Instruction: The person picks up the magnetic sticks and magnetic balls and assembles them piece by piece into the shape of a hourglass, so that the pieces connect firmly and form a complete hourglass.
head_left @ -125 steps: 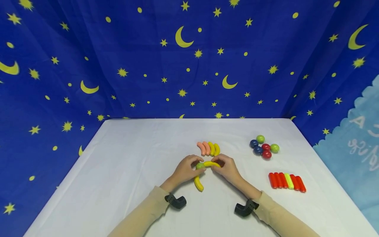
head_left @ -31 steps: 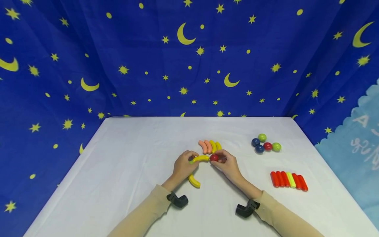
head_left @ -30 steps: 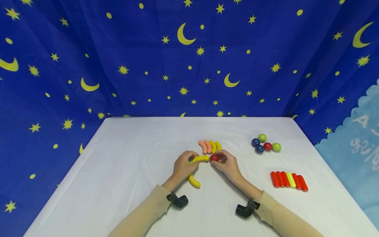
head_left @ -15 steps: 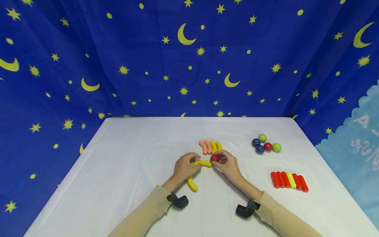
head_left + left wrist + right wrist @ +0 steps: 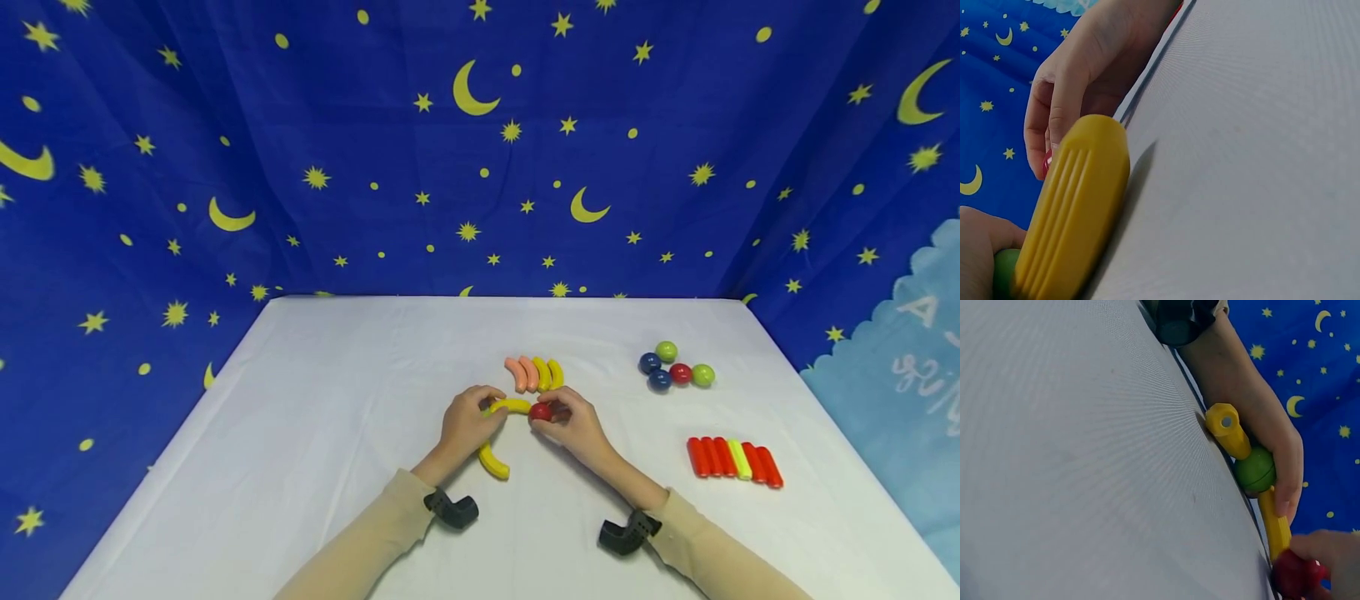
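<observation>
My left hand [image 5: 467, 423] pinches a yellow curved rod [image 5: 513, 406], close to where it joins a green ball [image 5: 1255, 470]. From that ball a second yellow curved rod [image 5: 492, 462] extends toward the near side, with a hole in its free end seen in the right wrist view. Between thumb and fingers, my right hand [image 5: 576, 425] holds a red ball [image 5: 539, 412] at the far end of the first rod. Ball and rod end look to be touching. In the left wrist view, the second rod [image 5: 1079, 206] covers part of the joint.
Behind the hands lie two pink curved rods [image 5: 521, 374] beside two yellow ones [image 5: 548, 374]. Blue, green and red balls [image 5: 680, 373] cluster at the far right. Nearer, several red straight rods and a lime one [image 5: 738, 459] form a row on the white table [image 5: 337, 375].
Earlier my right hand held the first yellow rod; since then one red ball has left the cluster for that hand. Over the last second, the red ball has shifted slightly toward me.
</observation>
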Demonstrator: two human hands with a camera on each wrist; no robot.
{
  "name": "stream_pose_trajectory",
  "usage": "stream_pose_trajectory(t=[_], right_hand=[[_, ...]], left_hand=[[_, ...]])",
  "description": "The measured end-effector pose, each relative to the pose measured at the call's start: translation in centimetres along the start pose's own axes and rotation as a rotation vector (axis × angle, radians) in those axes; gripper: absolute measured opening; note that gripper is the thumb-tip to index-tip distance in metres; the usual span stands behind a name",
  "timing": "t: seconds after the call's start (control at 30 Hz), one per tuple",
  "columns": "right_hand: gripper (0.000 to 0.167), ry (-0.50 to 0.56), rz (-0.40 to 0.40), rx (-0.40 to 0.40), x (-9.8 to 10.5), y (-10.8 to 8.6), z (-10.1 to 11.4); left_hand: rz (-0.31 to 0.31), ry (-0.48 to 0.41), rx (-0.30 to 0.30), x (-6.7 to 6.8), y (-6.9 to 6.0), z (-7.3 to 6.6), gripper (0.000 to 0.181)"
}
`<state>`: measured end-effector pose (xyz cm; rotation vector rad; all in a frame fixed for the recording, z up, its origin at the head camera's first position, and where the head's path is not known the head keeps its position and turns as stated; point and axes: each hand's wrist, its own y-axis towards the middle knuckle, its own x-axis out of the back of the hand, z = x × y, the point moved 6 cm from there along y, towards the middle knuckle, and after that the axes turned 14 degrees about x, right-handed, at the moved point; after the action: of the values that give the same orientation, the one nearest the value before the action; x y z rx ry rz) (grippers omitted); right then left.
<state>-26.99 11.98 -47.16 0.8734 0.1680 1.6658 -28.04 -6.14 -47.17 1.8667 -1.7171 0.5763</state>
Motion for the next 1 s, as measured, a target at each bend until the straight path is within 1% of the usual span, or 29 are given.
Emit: stream_pose_trajectory(t=[0.13, 0.23, 0.3, 0.4, 0.5, 0.63, 0.7, 0.73, 0.8, 0.87, 0.93, 1.0], right_hand=[[0.034, 0.0, -0.029, -0.023, 0.2, 0.1, -0.2], [0.034, 0.005, -0.026, -0.016, 0.2, 0.1, -0.2], [0.034, 0.007, -0.023, -0.016, 0.2, 0.1, -0.2], [0.035, 0.019, -0.014, -0.033, 0.1, 0.0, -0.3], [0.037, 0.062, 0.0, -0.046, -0.1, 0.1, 0.0], [0.035, 0.091, 0.012, 0.008, 0.1, 0.5, 1.9], [0.031, 0.059, 0.001, 0.061, 0.5, 0.9, 2.9], [0.029, 0.041, -0.016, 0.082, 0.6, 1.1, 3.0], [0.025, -0.007, -0.062, 0.104, 1.0, 1.3, 2.2], [0.021, -0.062, -0.112, 0.11, 1.5, 1.6, 1.1], [0.02, -0.105, -0.156, 0.084, 2.0, 2.0, -0.5], [0.019, -0.158, -0.178, 0.049, 2.5, 2.5, -1.5]], left_hand=[[0.0, -0.03, 0.006, 0.1, 0.0, 0.0, 0.015], [0.006, -0.047, 0.009, 0.2, -0.1, 0.0, 0.015], [0.009, -0.049, 0.0, 0.2, -0.1, -0.1, 0.013], [0.025, -0.059, -0.007, 0.2, -0.1, -0.1, 0.011], [0.057, -0.055, -0.015, 0.1, -0.2, -0.1, 0.01], [0.1, -0.043, -0.037, -0.1, -0.3, -0.2, 0.015], [0.113, -0.04, -0.046, -0.2, -0.4, -0.3, 0.017], [0.116, -0.038, -0.048, -0.3, -0.4, -0.3, 0.018], [0.117, -0.034, -0.049, -0.3, -0.3, -0.3, 0.018], [0.116, -0.022, -0.048, -0.4, -0.3, -0.3, 0.017], [0.115, -0.007, -0.047, -0.5, -0.2, -0.3, 0.017], [0.115, 0.015, -0.042, -0.5, -0.2, -0.3, 0.017]])
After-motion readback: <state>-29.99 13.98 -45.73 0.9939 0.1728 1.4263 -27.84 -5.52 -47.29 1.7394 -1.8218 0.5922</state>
